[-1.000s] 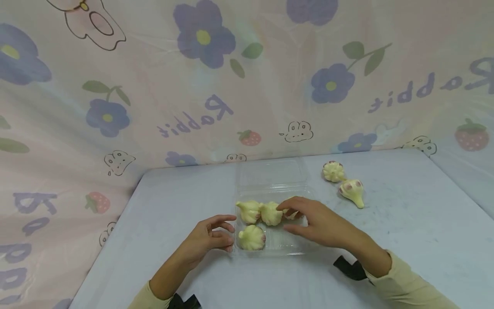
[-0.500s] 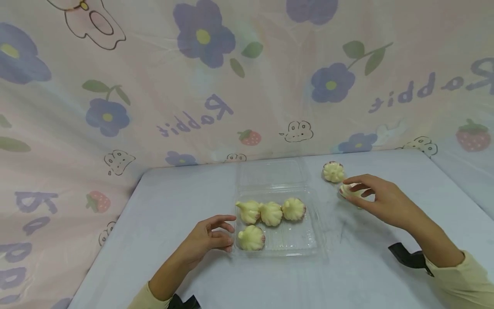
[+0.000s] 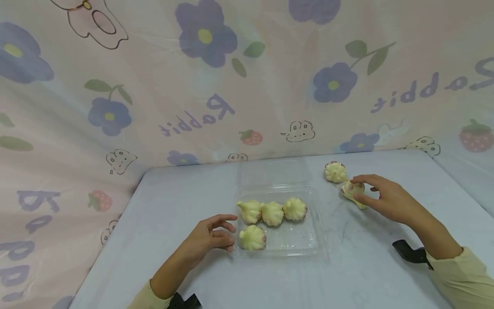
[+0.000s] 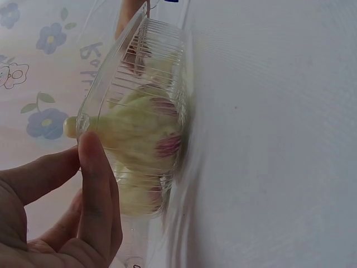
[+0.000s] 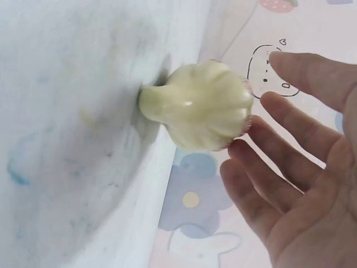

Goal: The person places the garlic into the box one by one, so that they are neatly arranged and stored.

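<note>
My left hand (image 3: 214,236) stays at the left side of a clear plastic clamshell box (image 3: 289,246); in the left wrist view, its fingertips (image 4: 92,148) meet the box's rim. Inside that box lie several pale garlic bulbs, three in a back row, with a middle bulb (image 3: 272,213), and one front-left bulb (image 3: 252,238). My right hand (image 3: 390,199) reaches over a garlic bulb (image 3: 352,192) on the table, fingers spread around it. In the right wrist view, this bulb (image 5: 203,106) rests on the surface with the fingers beside it; whether they touch is unclear.
One more garlic bulb (image 3: 335,171) lies just behind the one under my right hand. The box's clear lid (image 3: 273,174) is folded back toward the printed cloth backdrop (image 3: 270,86). White cloth covers the table (image 3: 185,193).
My right hand has left the right-hand bulb of the box's back row and moved right to the loose bulb on the table. The left hand has stayed in place.
</note>
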The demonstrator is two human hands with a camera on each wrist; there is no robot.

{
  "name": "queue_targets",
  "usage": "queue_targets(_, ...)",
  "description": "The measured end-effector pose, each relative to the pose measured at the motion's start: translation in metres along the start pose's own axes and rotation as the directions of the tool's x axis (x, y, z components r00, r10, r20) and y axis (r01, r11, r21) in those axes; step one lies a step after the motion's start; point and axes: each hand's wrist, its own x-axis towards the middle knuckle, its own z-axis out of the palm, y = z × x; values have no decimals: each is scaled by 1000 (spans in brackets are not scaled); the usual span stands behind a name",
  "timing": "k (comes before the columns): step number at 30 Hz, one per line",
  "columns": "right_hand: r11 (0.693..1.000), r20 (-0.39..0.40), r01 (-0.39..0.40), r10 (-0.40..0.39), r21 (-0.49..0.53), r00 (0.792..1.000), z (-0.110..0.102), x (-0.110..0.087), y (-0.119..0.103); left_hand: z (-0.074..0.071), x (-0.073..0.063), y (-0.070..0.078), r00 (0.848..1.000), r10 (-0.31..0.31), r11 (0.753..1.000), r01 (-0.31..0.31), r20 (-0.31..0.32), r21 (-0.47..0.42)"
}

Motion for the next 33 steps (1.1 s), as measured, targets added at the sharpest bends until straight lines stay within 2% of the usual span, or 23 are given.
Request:
queue_targets(7,1000,0,11,-11,-3,1000,3,1,3,-1,-1,0,1000,9,1000,-9,7,-10)
queue_targets(14,1000,37,-6,6,4,999,8,1,3,-1,0,0,1000,10,1000,-10,12,-6)
queue_targets(20,1000,14,4,-4,9,1000,12,2,3,-1,1,0,1000,17,1000,-17,16,-2)
queue_targets(33,998,7,-38,38,39,999,12,3,0,0,0,1,1000,1,1000,-1,2,-13)
